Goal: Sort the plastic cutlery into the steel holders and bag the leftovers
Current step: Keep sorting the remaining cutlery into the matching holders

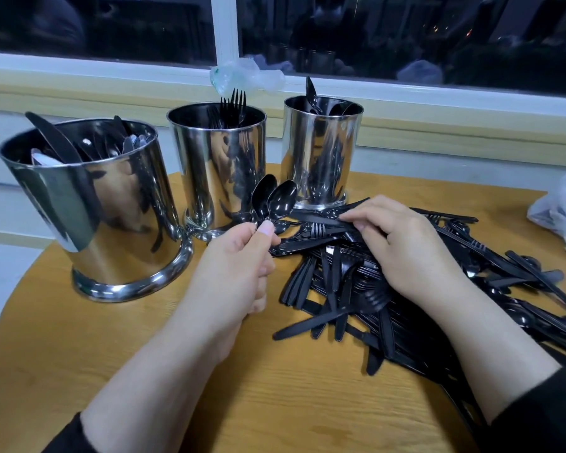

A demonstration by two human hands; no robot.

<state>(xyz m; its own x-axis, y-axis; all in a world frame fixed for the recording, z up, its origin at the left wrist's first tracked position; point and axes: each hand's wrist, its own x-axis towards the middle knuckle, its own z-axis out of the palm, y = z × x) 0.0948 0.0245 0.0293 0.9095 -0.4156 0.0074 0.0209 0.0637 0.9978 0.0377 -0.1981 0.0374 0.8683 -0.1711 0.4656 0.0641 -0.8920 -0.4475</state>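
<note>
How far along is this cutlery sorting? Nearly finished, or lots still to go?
Only partly done. The left holder has knives in it, the middle holder forks and the right holder spoons. Right now the left hand holds two black spoons, while the right hand picks through the pile. That big heap is unsorted, and the plastic bag at the table's right edge awaits leftovers.

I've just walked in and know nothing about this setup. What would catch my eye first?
Three shiny steel holders stand in a row at the back of the round wooden table, already holding black cutlery. To the right sprawls a big pile of black plastic cutlery, with the right hand picking through it. The left hand holds two spoons upright.
</note>
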